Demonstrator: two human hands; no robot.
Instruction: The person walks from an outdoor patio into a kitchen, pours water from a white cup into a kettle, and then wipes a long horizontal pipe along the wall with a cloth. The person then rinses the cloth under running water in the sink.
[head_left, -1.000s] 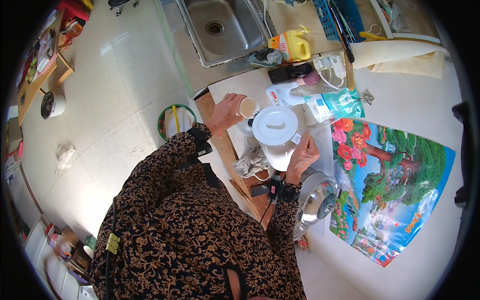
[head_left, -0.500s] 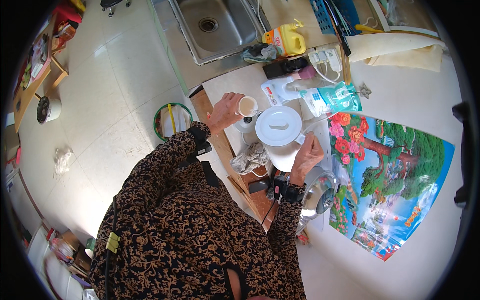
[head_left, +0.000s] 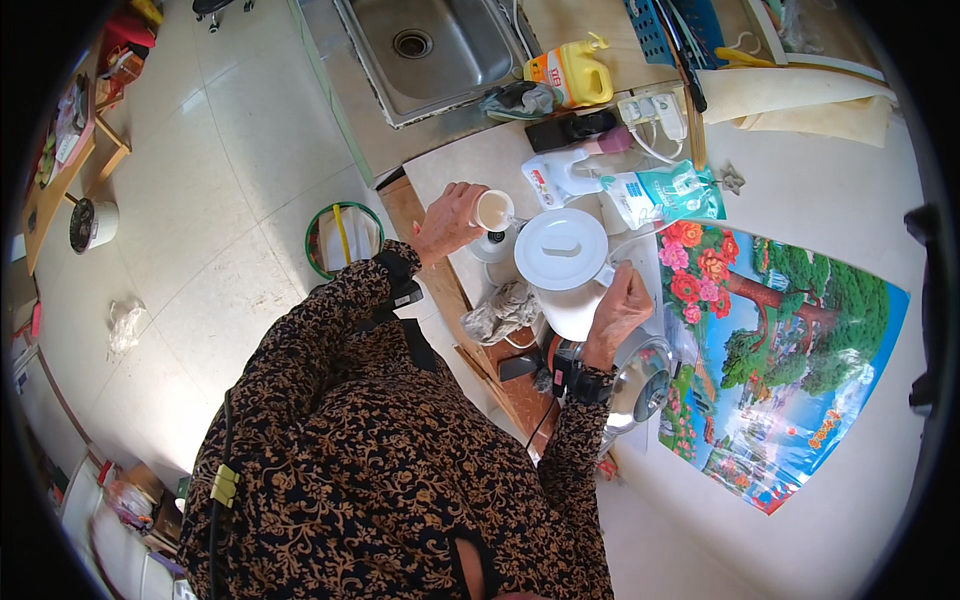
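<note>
White jug [head_left: 572,312] is just right of the middle of the frame, held up in the right hand [head_left: 620,308]. That hand is curled tight around the handle, on the jug's right side, so the jug is just left of the hand. A round white lid [head_left: 561,249] sits on top. Left of the jug is a small pale cup [head_left: 494,211], and the left hand [head_left: 450,222] has its fingers wrapped around it. Something clear shows between jug and cup, but it is too small to tell what. Below the cup lies a crumpled gray cloth [head_left: 500,312]. Shiny metal shows at a round pot [head_left: 640,382] below the right hand. A bright poster [head_left: 780,360] fills the right of the frame. Toward the top are a yellow bottle [head_left: 590,80] and a metal sink [head_left: 455,70].
</note>
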